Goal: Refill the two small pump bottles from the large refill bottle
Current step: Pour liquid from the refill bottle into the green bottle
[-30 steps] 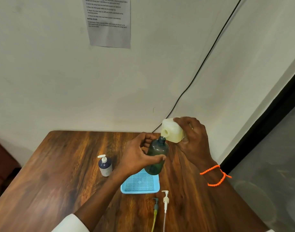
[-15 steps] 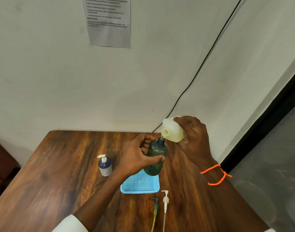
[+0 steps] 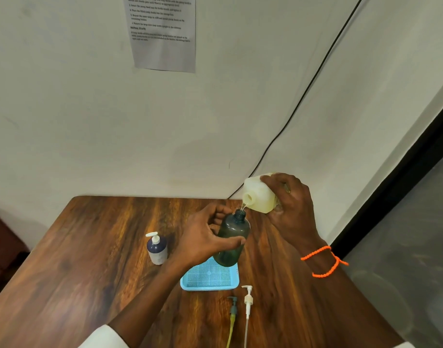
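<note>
Pour in progress, centre of frame, above the surface.
We note the left hand grips the tilted green bottle; the right hand grips the refill bottle, spout just above its narrow neck. Any drift risks spillage.

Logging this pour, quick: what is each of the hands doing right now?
Left hand: grips the dark green bottle.
Right hand: grips the tilted refill bottle, pouring into the green one.

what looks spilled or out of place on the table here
No spill shows. Two pump heads lie loose on the table beside the blue tray, though only the dark green bottle is visibly open.
</note>
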